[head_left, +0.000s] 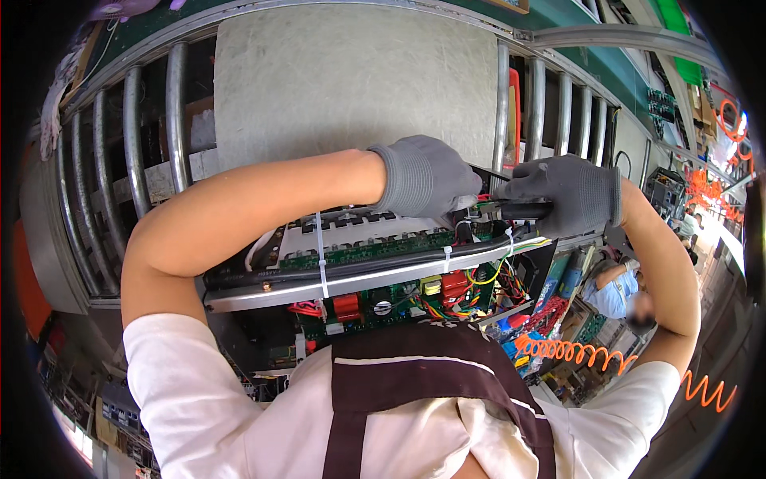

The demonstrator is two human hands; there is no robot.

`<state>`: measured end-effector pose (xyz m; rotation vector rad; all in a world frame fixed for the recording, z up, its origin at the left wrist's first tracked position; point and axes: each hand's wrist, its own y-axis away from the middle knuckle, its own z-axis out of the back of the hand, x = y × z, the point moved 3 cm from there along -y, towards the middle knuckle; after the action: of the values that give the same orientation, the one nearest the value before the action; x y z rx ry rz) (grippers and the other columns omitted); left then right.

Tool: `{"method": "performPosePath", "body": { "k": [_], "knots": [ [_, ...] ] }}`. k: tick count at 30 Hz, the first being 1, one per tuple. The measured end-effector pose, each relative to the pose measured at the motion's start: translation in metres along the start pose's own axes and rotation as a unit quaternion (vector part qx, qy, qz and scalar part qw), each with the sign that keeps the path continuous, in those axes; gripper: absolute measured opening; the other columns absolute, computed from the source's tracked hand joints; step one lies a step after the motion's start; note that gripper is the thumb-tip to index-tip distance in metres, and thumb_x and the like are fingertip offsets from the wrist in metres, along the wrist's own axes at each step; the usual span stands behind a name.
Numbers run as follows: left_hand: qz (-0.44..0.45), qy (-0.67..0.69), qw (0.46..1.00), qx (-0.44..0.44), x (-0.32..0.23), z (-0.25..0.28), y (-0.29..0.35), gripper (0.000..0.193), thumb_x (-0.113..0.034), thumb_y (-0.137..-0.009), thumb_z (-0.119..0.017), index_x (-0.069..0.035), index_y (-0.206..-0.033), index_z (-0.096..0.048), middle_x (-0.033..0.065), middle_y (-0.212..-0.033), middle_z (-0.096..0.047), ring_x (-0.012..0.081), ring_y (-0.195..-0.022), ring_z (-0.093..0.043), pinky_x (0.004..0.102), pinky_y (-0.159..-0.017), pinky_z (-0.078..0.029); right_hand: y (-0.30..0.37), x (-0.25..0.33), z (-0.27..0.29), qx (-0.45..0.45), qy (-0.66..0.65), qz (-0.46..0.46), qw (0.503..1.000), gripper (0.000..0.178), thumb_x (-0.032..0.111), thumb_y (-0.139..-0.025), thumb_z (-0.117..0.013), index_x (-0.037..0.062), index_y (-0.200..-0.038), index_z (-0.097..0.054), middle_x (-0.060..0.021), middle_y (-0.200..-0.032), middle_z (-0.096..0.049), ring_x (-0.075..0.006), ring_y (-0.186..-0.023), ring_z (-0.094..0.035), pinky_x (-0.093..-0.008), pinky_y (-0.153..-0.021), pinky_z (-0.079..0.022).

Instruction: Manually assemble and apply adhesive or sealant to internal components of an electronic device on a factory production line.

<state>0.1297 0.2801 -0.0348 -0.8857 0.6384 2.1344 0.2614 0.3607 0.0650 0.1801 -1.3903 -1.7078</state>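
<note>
My left hand, in a grey knit glove, reaches over the far right end of an open electronic unit. Its fingers are closed near short red wires; what they pinch is hidden. My right hand, gloved alike, is closed around a black bar-shaped piece that points left toward the other hand. Below both hands runs the unit's metal rail, with a thick black cable bundle fastened along it by white cable ties. Green circuit boards lie on both sides of the rail.
A bare metal plate lies across the steel rollers beyond the unit. Red components and coloured wires sit on the near board. An orange coiled hose hangs at the right. Another person is farther off there.
</note>
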Motion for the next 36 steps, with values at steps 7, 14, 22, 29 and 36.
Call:
{"method": "performPosePath", "body": {
  "k": [7,14,22,29,36],
  "knots": [
    [-0.038,-0.018,0.985,-0.166,0.015,-0.001,-0.002,0.016,-0.019,-0.084,-0.054,-0.008,-0.093,-0.061,0.0149,-0.080,-0.063,0.0337,-0.082,-0.062,0.0457,-0.073,-0.048,-0.007,-0.012,0.000,-0.074,0.082,0.010,0.994,0.045,0.019,-0.069,-0.065,0.0136,-0.114,-0.062,-0.0144,-0.087,-0.062,-0.0315,-0.082,-0.064,-0.0405,-0.073,-0.051],
    [0.086,0.083,0.993,-0.016,0.027,-0.008,-0.009,0.023,-0.015,-0.085,-0.053,-0.012,-0.107,-0.059,0.0155,-0.088,-0.064,0.0339,-0.083,-0.064,0.0450,-0.075,-0.050,-0.034,-0.029,-0.011,-0.063,0.203,0.018,0.977,0.051,0.019,-0.067,-0.069,0.0157,-0.117,-0.059,-0.0106,-0.095,-0.059,-0.0292,-0.091,-0.059,-0.0409,-0.076,-0.047],
    [0.078,0.012,0.997,0.005,0.036,-0.031,-0.013,0.024,-0.014,-0.085,-0.051,-0.009,-0.107,-0.058,0.0161,-0.089,-0.064,0.0342,-0.087,-0.063,0.0454,-0.074,-0.050,-0.059,-0.033,-0.022,0.012,0.166,-0.020,0.986,0.054,0.024,-0.069,-0.065,0.0194,-0.122,-0.056,-0.0115,-0.102,-0.059,-0.0298,-0.097,-0.061,-0.0414,-0.085,-0.048],
    [0.093,0.023,0.995,0.003,0.039,-0.034,-0.015,0.019,-0.016,-0.086,-0.050,-0.005,-0.099,-0.059,0.0168,-0.090,-0.063,0.0349,-0.087,-0.063,0.0467,-0.074,-0.049,-0.062,-0.039,-0.022,0.002,0.143,0.000,0.990,0.044,0.021,-0.072,-0.066,0.0155,-0.115,-0.061,-0.0111,-0.089,-0.061,-0.0319,-0.083,-0.064,-0.0423,-0.071,-0.050],
    [0.071,0.028,0.997,0.022,0.065,-0.033,-0.027,0.024,-0.018,-0.087,-0.048,-0.011,-0.107,-0.059,0.0139,-0.087,-0.065,0.0329,-0.084,-0.064,0.0440,-0.072,-0.049,-0.082,-0.040,-0.030,0.078,0.186,-0.108,0.973,0.043,0.025,-0.073,-0.062,0.0139,-0.114,-0.062,-0.0127,-0.098,-0.062,-0.0303,-0.095,-0.062,-0.0418,-0.079,-0.051]
  ]
}}
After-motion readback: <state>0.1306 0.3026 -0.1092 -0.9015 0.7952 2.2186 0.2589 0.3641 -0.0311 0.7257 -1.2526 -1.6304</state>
